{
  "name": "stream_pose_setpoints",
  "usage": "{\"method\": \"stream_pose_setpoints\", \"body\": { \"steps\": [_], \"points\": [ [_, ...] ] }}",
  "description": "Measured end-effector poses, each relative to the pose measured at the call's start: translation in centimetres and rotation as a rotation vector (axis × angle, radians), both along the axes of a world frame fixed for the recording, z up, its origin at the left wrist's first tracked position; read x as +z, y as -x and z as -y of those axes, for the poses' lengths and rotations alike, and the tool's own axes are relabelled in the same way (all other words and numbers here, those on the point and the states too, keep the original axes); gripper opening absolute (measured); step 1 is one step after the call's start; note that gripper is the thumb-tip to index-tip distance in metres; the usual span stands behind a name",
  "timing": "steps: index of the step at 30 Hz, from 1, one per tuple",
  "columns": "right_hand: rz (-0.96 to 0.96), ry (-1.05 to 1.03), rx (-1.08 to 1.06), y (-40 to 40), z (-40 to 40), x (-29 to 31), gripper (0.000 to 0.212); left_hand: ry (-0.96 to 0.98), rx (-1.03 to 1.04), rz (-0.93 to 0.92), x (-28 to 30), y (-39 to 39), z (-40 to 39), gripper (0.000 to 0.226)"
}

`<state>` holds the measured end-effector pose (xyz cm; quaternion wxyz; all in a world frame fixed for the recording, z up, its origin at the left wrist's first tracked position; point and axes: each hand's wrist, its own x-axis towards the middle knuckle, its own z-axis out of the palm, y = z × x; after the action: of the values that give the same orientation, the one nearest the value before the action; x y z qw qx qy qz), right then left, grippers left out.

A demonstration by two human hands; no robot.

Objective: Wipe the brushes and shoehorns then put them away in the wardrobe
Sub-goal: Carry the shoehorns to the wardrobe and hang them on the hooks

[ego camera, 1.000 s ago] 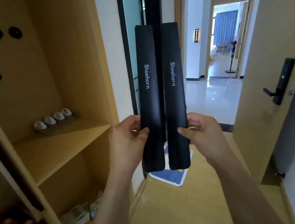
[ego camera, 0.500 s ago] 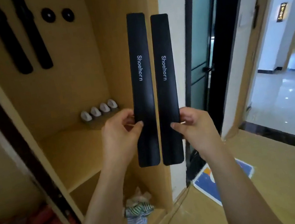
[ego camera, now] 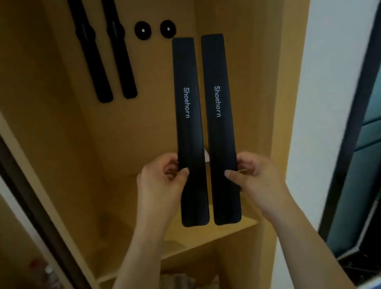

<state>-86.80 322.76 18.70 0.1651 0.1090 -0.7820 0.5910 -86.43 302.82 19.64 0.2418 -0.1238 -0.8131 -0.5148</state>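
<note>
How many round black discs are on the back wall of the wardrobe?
2. The left disc and the right disc sit side by side, right of the two hanging black strips. The held shoehorns might hide more.

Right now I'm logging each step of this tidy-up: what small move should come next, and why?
Probably raise both shoehorns toward the two round mounts on the wardrobe's back wall. The left hand pinches the left shoehorn, the right hand the right shoehorn, both upright just below those bare mounts. Two black pieces already hang beside them.
</note>
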Motion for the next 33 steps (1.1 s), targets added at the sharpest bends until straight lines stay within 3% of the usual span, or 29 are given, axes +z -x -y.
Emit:
{"method": "stream_pose_setpoints", "body": {
  "steps": [8, 15, 27, 33],
  "points": [
    [-0.02, 0.0, 0.092, 8.2, 0.8, -0.6, 0.026, -0.008, 0.083, 0.037, -0.4, 6.1, 0.8, 0.021],
    [-0.023, -0.042, 0.043, 16.3, 2.1, 0.7, 0.025, -0.017, 0.08, 0.042, 0.7, 14.5, 2.1, 0.021],
    [0.048, 0.028, 0.041, 28.7, 4.6, 3.7, 0.026, -0.051, 0.092, -0.102, 3.9, 28.1, 4.7, 0.018],
    [-0.022, 0.067, 0.083, 33.3, 5.2, 5.8, 0.026, 0.0, 0.162, -0.163, 4.6, 32.6, 5.7, 0.023]
  ]
}}
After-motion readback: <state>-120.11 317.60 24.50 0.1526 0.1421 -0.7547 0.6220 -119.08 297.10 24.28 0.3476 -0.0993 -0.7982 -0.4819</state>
